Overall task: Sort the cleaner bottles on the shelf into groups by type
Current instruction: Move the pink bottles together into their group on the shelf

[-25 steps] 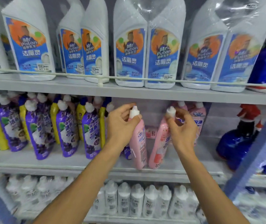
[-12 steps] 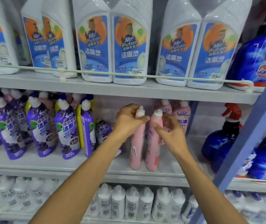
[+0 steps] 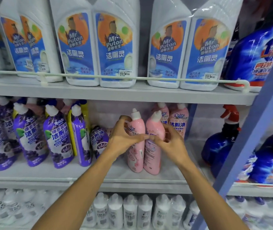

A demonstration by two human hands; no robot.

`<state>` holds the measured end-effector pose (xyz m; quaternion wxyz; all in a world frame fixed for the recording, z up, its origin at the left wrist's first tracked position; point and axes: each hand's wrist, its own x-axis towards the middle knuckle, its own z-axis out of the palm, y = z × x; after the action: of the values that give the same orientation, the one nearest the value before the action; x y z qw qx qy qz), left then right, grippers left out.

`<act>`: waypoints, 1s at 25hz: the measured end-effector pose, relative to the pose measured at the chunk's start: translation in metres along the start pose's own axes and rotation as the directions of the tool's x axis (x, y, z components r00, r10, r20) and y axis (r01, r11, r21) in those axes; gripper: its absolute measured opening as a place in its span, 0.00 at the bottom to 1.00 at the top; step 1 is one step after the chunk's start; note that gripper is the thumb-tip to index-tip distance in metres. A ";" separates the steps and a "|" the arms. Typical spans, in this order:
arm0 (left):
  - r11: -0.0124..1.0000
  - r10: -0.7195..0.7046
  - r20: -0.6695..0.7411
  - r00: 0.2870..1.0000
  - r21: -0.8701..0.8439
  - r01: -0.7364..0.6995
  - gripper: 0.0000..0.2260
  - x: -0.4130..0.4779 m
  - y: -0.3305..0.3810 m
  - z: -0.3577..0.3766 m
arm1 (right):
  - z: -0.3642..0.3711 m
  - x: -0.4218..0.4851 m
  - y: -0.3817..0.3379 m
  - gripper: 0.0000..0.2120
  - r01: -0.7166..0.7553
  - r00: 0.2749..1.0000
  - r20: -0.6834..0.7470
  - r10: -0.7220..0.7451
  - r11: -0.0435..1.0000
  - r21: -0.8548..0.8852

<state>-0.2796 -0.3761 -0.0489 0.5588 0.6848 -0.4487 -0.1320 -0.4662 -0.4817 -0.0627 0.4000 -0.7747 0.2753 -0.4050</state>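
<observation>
My left hand (image 3: pixel 124 138) clasps the left pink bottle (image 3: pixel 136 127), my right hand (image 3: pixel 171 144) the right pink bottle (image 3: pixel 154 130), fingers curled; the two are set touching, apparently to join the rear pink bottles (image 3: pixel 177 122) at 1 o'clock.

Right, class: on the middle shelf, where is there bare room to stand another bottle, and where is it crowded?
Bare shelf lies between the pink bottles and the blue sprayer. A narrower patch lies between the pink bottles and the purple bottles. The purple row at the left is packed tight, leaving only the front strip free.
</observation>
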 end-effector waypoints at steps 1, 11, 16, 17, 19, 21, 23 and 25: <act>0.998 0.009 -0.009 1.000 0.059 -0.009 0.39 0.001 -0.004 0.006 | -0.007 0.001 0.005 0.26 -0.014 1.000 0.012 0.014 1.000 0.019; 1.000 0.008 0.110 0.994 -0.024 -0.005 0.42 0.004 -0.018 0.025 | -0.062 -0.005 0.025 0.34 -0.051 0.983 0.183 0.034 0.995 0.087; 0.998 0.055 0.047 0.997 0.038 -0.057 0.42 0.000 -0.008 0.050 | -0.049 -0.020 0.037 0.29 -0.053 0.999 0.009 0.053 0.999 0.004; 0.998 0.051 0.055 0.997 0.043 -0.053 0.42 0.000 -0.009 0.049 | -0.050 -0.019 0.038 0.28 -0.053 0.999 0.002 0.053 0.998 -0.022; 0.998 0.044 0.095 0.994 0.036 -0.047 0.43 -0.001 -0.011 0.046 | -0.054 -0.017 0.038 0.28 -0.075 0.997 0.010 0.075 0.997 -0.028; 0.999 0.039 0.151 0.988 0.030 -0.044 0.43 -0.002 -0.013 0.041 | -0.059 -0.018 0.039 0.27 -0.094 0.994 0.063 0.094 0.996 -0.003; 0.998 0.033 0.161 0.986 0.038 -0.040 0.41 -0.003 -0.016 0.039 | -0.059 -0.020 0.036 0.26 -0.107 0.991 0.083 0.106 0.994 0.010; 0.997 0.048 0.121 0.991 0.049 -0.054 0.41 -0.004 -0.016 0.044 | -0.049 -0.022 0.033 0.28 -0.114 0.990 -0.089 0.107 0.990 -0.080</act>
<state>-0.3044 -0.4019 -0.0787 0.5159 0.6783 -0.5022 -0.1466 -0.5222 -0.5023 -0.0823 0.3767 -0.7567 0.3516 -0.4025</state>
